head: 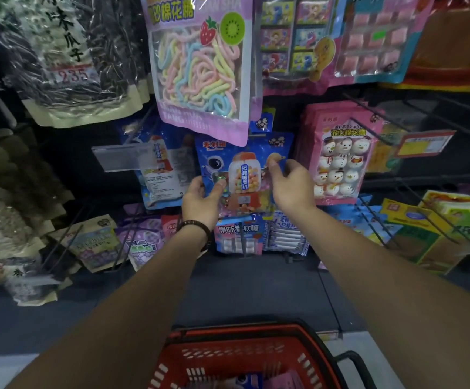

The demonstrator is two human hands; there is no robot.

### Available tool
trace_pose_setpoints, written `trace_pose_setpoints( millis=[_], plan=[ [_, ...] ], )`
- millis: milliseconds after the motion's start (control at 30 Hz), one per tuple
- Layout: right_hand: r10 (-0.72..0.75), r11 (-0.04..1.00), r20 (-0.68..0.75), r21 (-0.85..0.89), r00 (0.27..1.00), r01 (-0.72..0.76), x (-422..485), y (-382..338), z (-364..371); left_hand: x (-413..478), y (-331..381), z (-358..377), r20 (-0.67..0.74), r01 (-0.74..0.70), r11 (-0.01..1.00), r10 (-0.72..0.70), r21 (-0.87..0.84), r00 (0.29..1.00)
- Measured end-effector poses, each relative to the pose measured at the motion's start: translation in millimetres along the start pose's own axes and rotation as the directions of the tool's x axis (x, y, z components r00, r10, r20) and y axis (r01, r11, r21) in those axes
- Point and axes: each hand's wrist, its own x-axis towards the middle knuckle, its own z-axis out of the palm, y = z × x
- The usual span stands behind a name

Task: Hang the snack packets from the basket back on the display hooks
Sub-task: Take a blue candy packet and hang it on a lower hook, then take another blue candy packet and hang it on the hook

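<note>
A blue candy-machine packet (242, 169) is held upright against the display, in the middle row. My left hand (201, 202) grips its lower left edge, thumb on the front. My right hand (291, 186) pinches its right edge higher up. The packet's top sits just under a large purple marshmallow-rope packet (200, 66), which hides the hook there. More blue packets of the same kind (160, 169) hang to the left. The red basket (245, 357) sits below, between my forearms, with a blue and a pink packet showing inside.
Pink snowman marshmallow packets (340, 158) hang right of my hands. Bare black hooks (413, 113) stick out on the right with a red-and-yellow price tag (424, 143). Sunflower seed bags (68, 57) hang at upper left. Green and yellow boxes (438, 226) sit at lower right.
</note>
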Motion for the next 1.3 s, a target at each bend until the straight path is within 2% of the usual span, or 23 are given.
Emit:
trace_pose_setpoints(
  millis=[133, 267, 367, 433, 500, 600, 667, 700, 767, 800, 833, 900, 933, 1000, 1100, 1167, 1300],
  plan=[
    [0.037, 0.999, 0.011, 0.011, 0.999, -0.037, -14, 8, -8, -9, 1, -8, -0.068, 0.039, 0.997, -0.034, 0.065, 0.997],
    [0.085, 0.996, 0.02, -0.006, 0.996, -0.085, -50, 20, -17, -37, -3, -27, -0.029, 0.11, 0.982, -0.107, 0.156, 0.994],
    [0.058, 0.998, -0.071, -0.029, 0.996, -0.061, -92, 31, -20, -73, -13, -51, 0.072, 0.112, 0.958, -0.135, 0.266, 0.988],
    [0.024, 1.0, -0.093, 0.01, 0.995, -0.023, -126, 44, -17, -101, -24, -71, 0.175, -0.003, 0.934, -0.064, 0.356, 0.982],
    [0.053, 0.998, -0.043, 0.019, 0.998, -0.052, -168, 65, -12, -132, -40, -95, 0.317, -0.111, 0.895, -0.036, 0.432, 0.948],
    [0.205, 0.978, 0.096, -0.048, 0.974, -0.202, -230, 111, 3, -176, -71, -122, 0.481, -0.178, 0.805, -0.147, 0.566, 0.864],
    [0.391, 0.92, 0.241, -0.138, 0.888, -0.367, -266, 142, 17, -201, -96, -135, 0.518, -0.141, 0.774, -0.266, 0.618, 0.813],
    [0.506, 0.863, 0.321, -0.195, 0.801, -0.467, -283, 157, 24, -211, -111, -142, 0.522, -0.122, 0.755, -0.318, 0.645, 0.791],
    [0.702, 0.71, 0.423, -0.351, 0.573, -0.611, -317, 187, 30, -232, -136, -155, 0.503, -0.095, 0.68, -0.433, 0.727, 0.748],
    [0.762, 0.645, 0.423, -0.423, 0.491, -0.637, -332, 201, 30, -241, -148, -161, 0.486, -0.08, 0.634, -0.5, 0.77, 0.717],
    [0.803, 0.593, 0.397, -0.467, 0.444, -0.656, -345, 214, 30, -247, -156, -164, 0.48, -0.078, 0.592, -0.561, 0.802, 0.674],
    [0.857, 0.515, 0.315, -0.481, 0.408, -0.71, -362, 231, 29, -249, -166, -165, 0.481, -0.089, 0.543, -0.643, 0.835, 0.596],
    [0.874, 0.486, 0.27, -0.457, 0.404, -0.745, -367, 236, 29, -248, -168, -162, 0.498, -0.077, 0.56, -0.655, 0.825, 0.568],
    [0.904, 0.424, 0.209, -0.342, 0.373, -0.838, -374, 244, 34, -242, -174, -158, 0.493, -0.073, 0.549, -0.677, 0.833, 0.546],
    [0.938, 0.29, 0.251, -0.179, 0.241, -0.94, -375, 252, 48, -232, -191, -160, 0.457, -0.167, 0.437, -0.729, 0.884, 0.51],
    [0.938, 0.216, 0.305, -0.139, 0.166, -0.967, -373, 256, 60, -228, -200, -163, 0.442, -0.182, 0.408, -0.753, 0.895, 0.487],
    [0.943, 0.126, 0.314, -0.042, 0.107, -0.991, -366, 254, 84, -224, -210, -162, 0.427, -0.156, 0.408, -0.748, 0.899, 0.508]
  ],
)
